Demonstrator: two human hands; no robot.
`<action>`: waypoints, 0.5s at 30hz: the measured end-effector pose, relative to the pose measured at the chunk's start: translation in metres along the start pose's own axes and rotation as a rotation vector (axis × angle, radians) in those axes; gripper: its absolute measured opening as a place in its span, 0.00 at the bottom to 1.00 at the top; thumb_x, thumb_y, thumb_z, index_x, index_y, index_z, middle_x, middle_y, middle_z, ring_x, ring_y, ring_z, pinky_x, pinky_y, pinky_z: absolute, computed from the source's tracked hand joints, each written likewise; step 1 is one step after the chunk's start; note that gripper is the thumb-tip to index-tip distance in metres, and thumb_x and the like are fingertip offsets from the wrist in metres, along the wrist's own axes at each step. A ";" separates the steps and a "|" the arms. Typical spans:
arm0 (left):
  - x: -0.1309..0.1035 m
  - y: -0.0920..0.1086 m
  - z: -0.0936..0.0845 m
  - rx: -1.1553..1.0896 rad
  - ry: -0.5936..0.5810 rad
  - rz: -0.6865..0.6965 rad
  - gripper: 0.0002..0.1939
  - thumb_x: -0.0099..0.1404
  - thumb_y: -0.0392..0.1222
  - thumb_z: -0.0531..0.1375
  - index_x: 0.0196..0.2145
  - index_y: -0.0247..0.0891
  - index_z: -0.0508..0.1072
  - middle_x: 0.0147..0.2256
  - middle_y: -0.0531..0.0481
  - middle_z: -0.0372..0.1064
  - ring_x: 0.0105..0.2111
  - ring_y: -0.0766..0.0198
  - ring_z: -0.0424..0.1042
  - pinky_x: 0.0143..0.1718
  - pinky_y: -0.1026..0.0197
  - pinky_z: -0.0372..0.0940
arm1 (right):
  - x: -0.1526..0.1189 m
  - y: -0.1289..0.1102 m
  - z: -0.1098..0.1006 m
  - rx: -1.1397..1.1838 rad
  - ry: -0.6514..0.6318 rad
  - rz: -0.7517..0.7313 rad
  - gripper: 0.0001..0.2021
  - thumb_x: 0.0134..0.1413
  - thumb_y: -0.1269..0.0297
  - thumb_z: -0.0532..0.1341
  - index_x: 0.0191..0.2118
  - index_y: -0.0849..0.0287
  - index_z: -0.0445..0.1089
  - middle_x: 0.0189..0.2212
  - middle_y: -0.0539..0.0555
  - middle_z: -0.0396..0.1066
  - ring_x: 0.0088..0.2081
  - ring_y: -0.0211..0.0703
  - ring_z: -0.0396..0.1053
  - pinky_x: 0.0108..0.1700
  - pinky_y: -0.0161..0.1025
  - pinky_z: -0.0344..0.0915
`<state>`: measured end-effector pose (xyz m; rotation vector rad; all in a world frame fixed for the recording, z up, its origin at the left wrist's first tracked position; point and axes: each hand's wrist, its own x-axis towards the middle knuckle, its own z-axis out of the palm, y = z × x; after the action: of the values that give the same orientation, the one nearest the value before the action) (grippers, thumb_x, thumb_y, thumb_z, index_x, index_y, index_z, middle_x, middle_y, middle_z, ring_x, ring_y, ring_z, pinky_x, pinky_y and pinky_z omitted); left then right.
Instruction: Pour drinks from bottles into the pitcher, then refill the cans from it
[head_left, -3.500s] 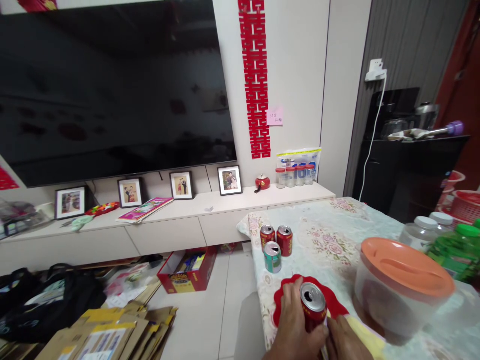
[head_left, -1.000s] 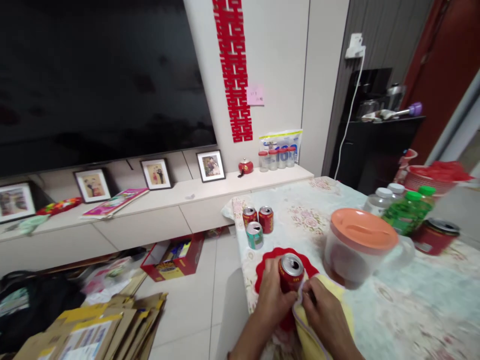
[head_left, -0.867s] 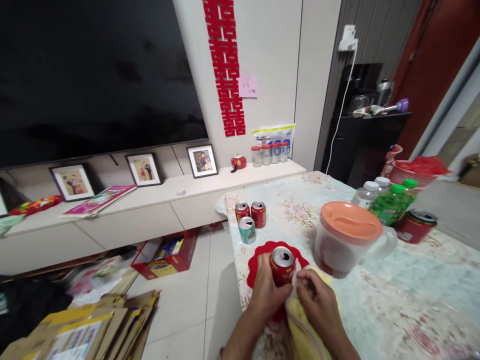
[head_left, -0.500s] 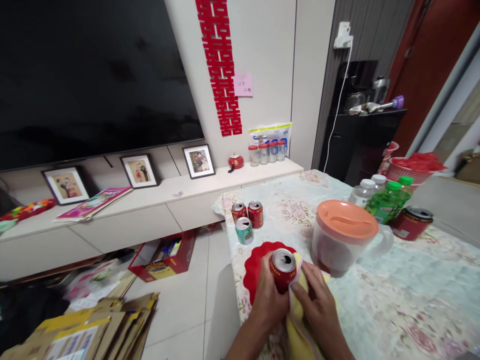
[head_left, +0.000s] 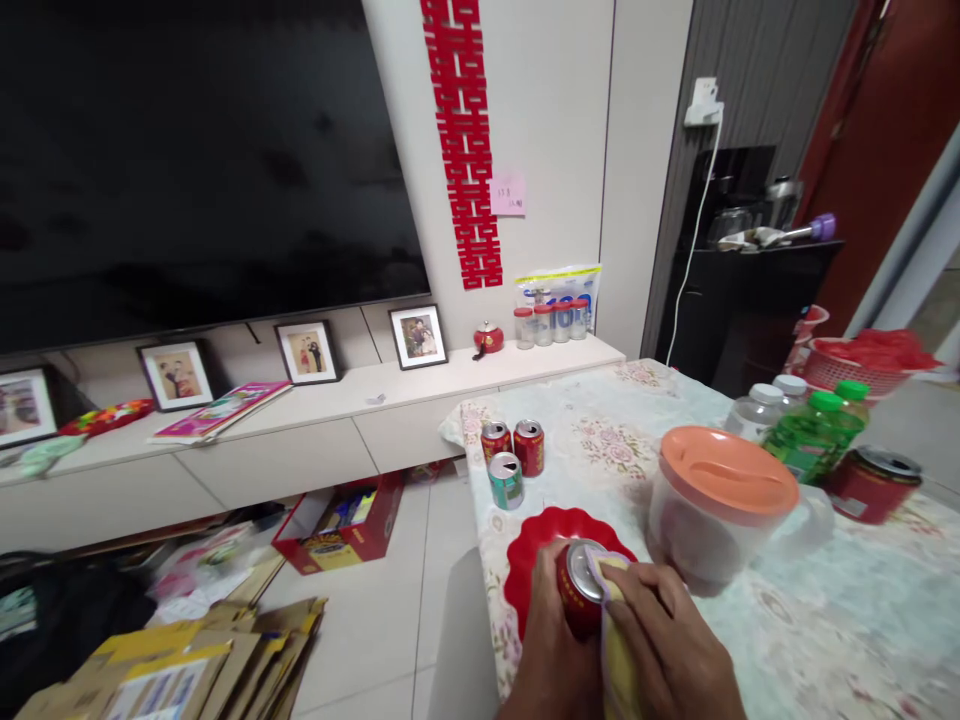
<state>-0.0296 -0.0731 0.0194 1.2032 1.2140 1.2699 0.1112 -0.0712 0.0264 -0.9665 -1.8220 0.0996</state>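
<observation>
My left hand is wrapped round a red drink can, tilted with its silver top toward me. In my right hand is a yellow cloth with a pale purple edge, its upper part pressed over the can's rim. Both hands are closed and sit over the near side of a red scalloped plate. Beyond the plate stand a teal can and two red cans, all opened. Right of my hands is a clear pitcher with an orange lid.
A flowered tablecloth covers the table. At the right stand green-capped bottles and a larger dark red can. Left of the table, a red box and flattened cardboard lie on the floor. Framed photos line the white cabinet.
The can has tipped over further, and the cloth has moved from its side up onto its top rim. My right hand has shifted up with it. The whole view has swung slightly left.
</observation>
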 end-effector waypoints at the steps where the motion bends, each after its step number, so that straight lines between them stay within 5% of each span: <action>1: -0.001 0.001 0.000 -0.006 0.005 0.008 0.33 0.55 0.39 0.73 0.55 0.42 0.66 0.51 0.43 0.73 0.50 0.52 0.75 0.53 0.54 0.70 | 0.002 0.001 0.000 -0.014 -0.004 -0.011 0.14 0.72 0.62 0.54 0.55 0.52 0.74 0.39 0.55 0.73 0.38 0.39 0.79 0.41 0.29 0.77; 8: -0.003 -0.011 0.000 -0.041 -0.010 0.068 0.32 0.52 0.41 0.74 0.53 0.41 0.68 0.48 0.43 0.74 0.48 0.51 0.75 0.53 0.54 0.71 | 0.002 0.016 -0.005 -0.052 -0.182 -0.114 0.17 0.72 0.63 0.53 0.59 0.52 0.72 0.39 0.56 0.73 0.39 0.40 0.80 0.43 0.30 0.77; 15: -0.003 -0.024 0.000 -0.003 0.081 0.119 0.39 0.48 0.40 0.74 0.57 0.40 0.66 0.52 0.40 0.72 0.54 0.48 0.72 0.59 0.52 0.67 | -0.013 0.025 -0.005 -0.040 -0.115 -0.070 0.12 0.70 0.60 0.58 0.51 0.53 0.77 0.40 0.57 0.76 0.42 0.43 0.81 0.45 0.29 0.75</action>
<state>-0.0290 -0.0753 -0.0050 1.2477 1.2129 1.4205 0.1313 -0.0649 0.0068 -0.9404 -1.9681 0.0768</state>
